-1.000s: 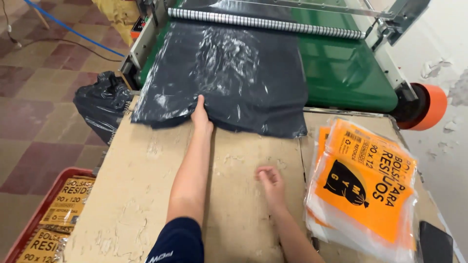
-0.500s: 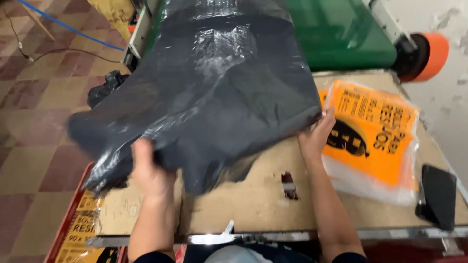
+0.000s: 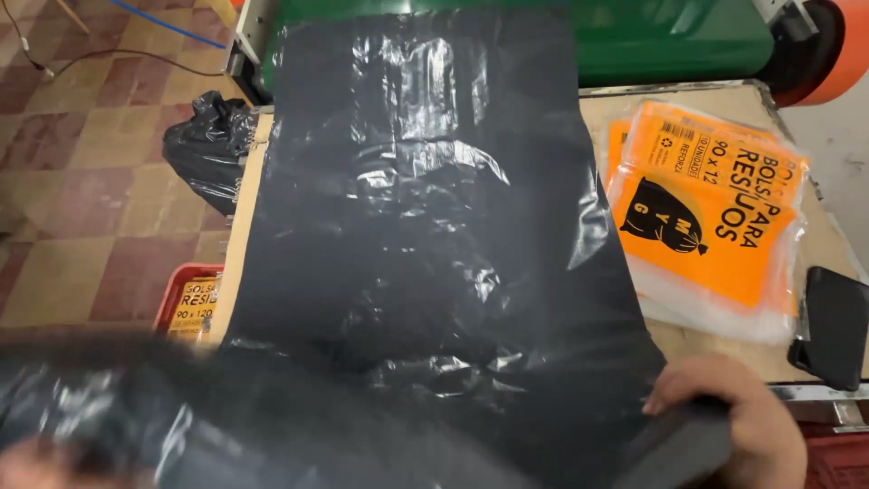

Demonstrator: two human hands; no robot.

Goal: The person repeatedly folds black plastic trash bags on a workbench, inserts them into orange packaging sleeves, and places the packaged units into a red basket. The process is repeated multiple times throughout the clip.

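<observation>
Black plastic sheet (image 3: 425, 226) over table, right hand (image 3: 733, 426) gripping its corner, left hand (image 3: 36, 462) blurred, grip unclear

A stack of black plastic bags (image 3: 425, 226) lies spread flat along the wooden table (image 3: 706, 340), reaching from the green machine (image 3: 670, 36) at the far end down to the near edge. The film is glossy and wrinkled, with pale glare across its creases. Its far part lies smooth; its near end is lifted and bunched, blurred at the lower left. The right hand (image 3: 733, 426) grips the near right corner, fingers curled over the edge.
</observation>
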